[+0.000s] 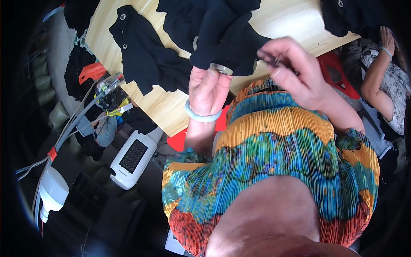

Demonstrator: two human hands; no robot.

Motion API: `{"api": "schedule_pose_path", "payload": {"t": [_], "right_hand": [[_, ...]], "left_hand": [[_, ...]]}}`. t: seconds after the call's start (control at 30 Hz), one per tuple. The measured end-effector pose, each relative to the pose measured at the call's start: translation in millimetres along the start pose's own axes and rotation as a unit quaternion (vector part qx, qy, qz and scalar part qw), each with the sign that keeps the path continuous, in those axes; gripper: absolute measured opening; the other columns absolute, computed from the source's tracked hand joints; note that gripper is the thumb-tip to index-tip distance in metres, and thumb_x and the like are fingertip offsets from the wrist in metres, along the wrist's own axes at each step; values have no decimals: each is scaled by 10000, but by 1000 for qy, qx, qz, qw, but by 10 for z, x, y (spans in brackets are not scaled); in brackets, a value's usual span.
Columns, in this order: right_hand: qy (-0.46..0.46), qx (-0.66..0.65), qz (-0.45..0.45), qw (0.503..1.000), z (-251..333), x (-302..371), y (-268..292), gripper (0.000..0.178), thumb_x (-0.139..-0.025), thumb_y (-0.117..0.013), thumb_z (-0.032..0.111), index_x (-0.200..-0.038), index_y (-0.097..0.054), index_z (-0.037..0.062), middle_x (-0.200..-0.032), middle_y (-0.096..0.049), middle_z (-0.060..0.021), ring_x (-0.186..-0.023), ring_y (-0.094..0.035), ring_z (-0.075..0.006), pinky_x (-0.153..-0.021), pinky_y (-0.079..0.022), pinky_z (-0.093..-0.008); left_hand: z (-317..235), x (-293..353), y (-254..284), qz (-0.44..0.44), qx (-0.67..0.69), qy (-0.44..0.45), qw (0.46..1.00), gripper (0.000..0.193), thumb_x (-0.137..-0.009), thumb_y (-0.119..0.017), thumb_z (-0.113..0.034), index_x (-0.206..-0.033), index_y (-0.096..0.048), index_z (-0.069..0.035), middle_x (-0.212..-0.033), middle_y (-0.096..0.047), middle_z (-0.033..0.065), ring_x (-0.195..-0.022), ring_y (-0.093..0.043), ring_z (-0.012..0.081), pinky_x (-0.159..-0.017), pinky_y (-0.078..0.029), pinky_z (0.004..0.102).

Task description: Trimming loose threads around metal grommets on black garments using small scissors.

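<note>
My left hand [207, 92], with a pale bangle at its wrist, pinches the edge of a black knit garment [222, 38]. Right by its fingertips sits a large round button [221, 69] on the cloth. Another button [195, 43] shows higher up on the same garment. To the right of the cloth edge, my right hand [297, 73] is raised with its fingers curled together. Something small and dark lies within those fingers, partly hidden and too blurred to name. A second black knit piece [147, 51] with ring-like buttons lies flat to the left.
The pale wooden table [167, 111] bears the garments. At the right, another person's hand [387, 40] rests by more black cloth [342, 17]. Red stools [338, 75] stand under the table edge. A lamp bulb [53, 190] hangs on a cabled pole at left, near a white device [134, 158].
</note>
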State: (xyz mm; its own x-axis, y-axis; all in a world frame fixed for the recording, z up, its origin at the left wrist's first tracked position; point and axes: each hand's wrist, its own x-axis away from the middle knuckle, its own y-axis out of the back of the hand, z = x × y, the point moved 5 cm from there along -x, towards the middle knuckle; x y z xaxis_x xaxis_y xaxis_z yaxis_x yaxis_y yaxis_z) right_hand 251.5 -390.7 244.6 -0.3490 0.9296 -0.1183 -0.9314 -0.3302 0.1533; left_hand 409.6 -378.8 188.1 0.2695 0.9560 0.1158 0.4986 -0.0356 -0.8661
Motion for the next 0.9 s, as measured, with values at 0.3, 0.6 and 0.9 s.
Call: {"api": "schedule_pose_path", "payload": {"t": [0.3, 0.6, 0.9], "right_hand": [[-74, -80, 41, 993, -115, 23, -187, 164, -783, -579, 104, -894, -505, 9, -603, -475, 2, -521, -426, -37, -452, -329, -180], [-38, -39, 29, 998, -104, 2, -190, 158, -779, -583, 105, -881, -512, 6, -602, -483, -5, -512, -432, -40, -444, -333, -187], [-65, -88, 17, 994, -108, -15, -225, 143, -780, -577, 92, -872, -510, 5, -588, -488, -4, -510, -441, -32, -439, -337, -185]], "left_hand": [[-5, 23, 28, 0, -82, -31, 996, 266, -820, -524, -234, -1065, -515, -128, -1084, -531, 19, -1019, -489, 204, -876, -371, 411], [23, 9, -47, 2, -46, -42, 998, 280, -801, -553, -163, -1068, -505, -97, -1080, -527, 42, -996, -493, 189, -898, -349, 364], [16, 17, -41, -30, -84, -61, 994, 180, -806, -550, -183, -974, -559, -119, -1005, -571, 25, -949, -532, 181, -858, -396, 370]]}}
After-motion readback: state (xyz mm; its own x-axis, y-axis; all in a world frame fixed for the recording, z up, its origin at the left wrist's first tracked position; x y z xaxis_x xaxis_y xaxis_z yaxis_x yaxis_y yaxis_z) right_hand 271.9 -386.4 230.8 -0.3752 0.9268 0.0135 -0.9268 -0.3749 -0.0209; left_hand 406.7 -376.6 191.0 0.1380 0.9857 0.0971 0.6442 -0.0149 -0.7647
